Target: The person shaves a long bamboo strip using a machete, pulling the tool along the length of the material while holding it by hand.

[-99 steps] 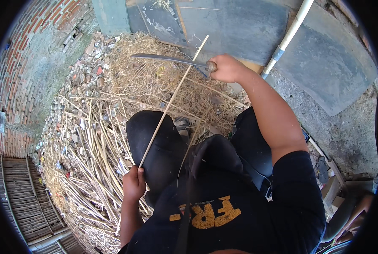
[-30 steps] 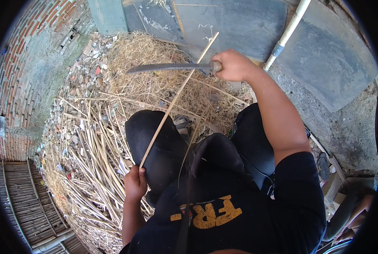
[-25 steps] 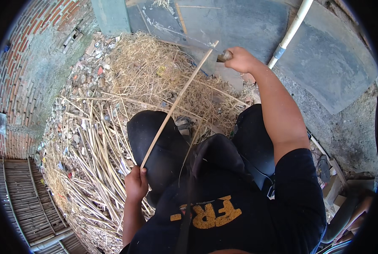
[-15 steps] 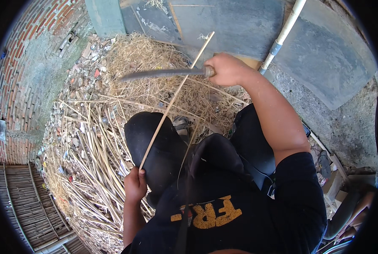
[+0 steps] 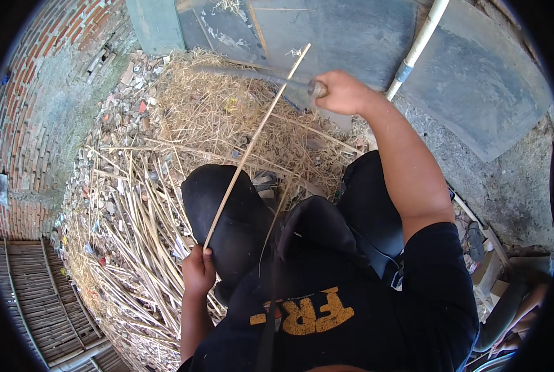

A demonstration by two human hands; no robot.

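My left hand [image 5: 197,271] grips the near end of a long thin cane stick [image 5: 252,147] that slants up and away over my left knee. My right hand [image 5: 341,92] is closed on the handle of a long curved knife [image 5: 246,75]. The blade points left and crosses the stick near its far tip. I sit with both knees in dark trousers [image 5: 227,217] under the stick. A dark strap hangs down my chest.
A heap of dry straw and shavings [image 5: 215,118] lies ahead, with several split canes [image 5: 128,229] spread at my left. A brick wall [image 5: 35,93] curves on the left, a woven slat mat [image 5: 29,297] lies low left, grey sheets [image 5: 475,93] and a white pole [image 5: 419,43] stand at right.
My right hand keeps swinging the knife against the stick's far end: blade level, then raised, then down again, now slightly higher and further out. My left hand stays put.
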